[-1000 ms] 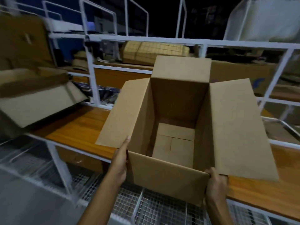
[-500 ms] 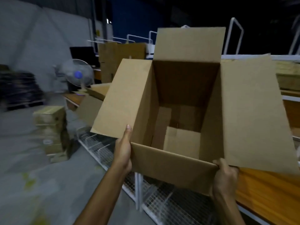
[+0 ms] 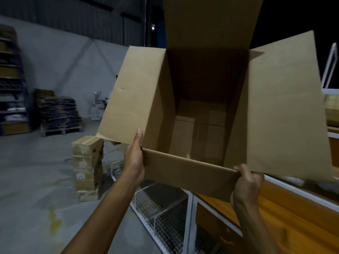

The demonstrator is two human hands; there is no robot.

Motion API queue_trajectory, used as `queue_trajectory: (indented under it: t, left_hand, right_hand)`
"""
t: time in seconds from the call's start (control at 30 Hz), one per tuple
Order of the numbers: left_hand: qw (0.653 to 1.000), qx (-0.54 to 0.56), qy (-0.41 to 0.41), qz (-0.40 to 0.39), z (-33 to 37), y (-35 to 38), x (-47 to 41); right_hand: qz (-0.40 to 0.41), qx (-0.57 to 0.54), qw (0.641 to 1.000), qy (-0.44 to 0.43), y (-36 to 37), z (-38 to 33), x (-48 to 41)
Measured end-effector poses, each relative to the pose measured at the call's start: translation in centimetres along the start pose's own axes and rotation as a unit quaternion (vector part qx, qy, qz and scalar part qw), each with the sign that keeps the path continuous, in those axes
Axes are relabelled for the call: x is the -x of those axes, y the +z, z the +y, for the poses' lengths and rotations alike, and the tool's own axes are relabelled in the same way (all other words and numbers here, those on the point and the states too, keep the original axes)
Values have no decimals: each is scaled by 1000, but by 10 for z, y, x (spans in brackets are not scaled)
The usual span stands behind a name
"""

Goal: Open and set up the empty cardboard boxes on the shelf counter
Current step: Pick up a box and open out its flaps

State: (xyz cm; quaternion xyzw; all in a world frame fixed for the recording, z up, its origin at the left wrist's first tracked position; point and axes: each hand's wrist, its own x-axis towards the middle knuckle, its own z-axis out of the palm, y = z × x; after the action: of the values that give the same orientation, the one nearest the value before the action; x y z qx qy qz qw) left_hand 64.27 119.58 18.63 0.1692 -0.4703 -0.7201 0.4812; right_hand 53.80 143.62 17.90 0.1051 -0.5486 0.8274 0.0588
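Probably light yet flexing, the cardboard box point(image 3: 183, 173) suits its near-corner grip: left hand point(image 3: 134, 158) pressed flat, right hand point(image 3: 246, 186) curled round the wall.

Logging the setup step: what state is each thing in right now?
cardboard box: top flaps open, bottom folded shut, empty, held aloft.
left hand: fingers straight, pressing box's left side.
right hand: grips box's near right corner.
floor cartons: closed, stacked.
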Motion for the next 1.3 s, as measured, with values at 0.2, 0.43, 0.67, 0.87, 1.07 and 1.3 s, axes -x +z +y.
queue_trajectory:
  t: [0.2, 0.43, 0.67, 0.87, 1.07, 1.3]
  left_hand:
    - [998, -43, 38, -1, 24, 7, -98]
    - [996, -71, 45, 34, 26, 11, -226]
    - [997, -68, 38, 30, 22, 0, -322]
    - [998, -51, 13, -20, 1, -14, -418]
    - [989, -80, -25, -118, -11, -24, -519]
    - [948, -178, -58, -257, -25, -24, -608]
  right_hand:
    - [-37, -18, 998, -41, 96, 14, -59]
    - [-51, -29, 997, -59, 201, 36, -128]
    - [-51, -27, 996, -70, 285, 70, -167]
    - [2, 20, 996, -82, 350, 110, -195]
    - [44, 85, 991, -93, 416, 140, -220]
    - [44, 180, 982, -24, 472, 139, -239]
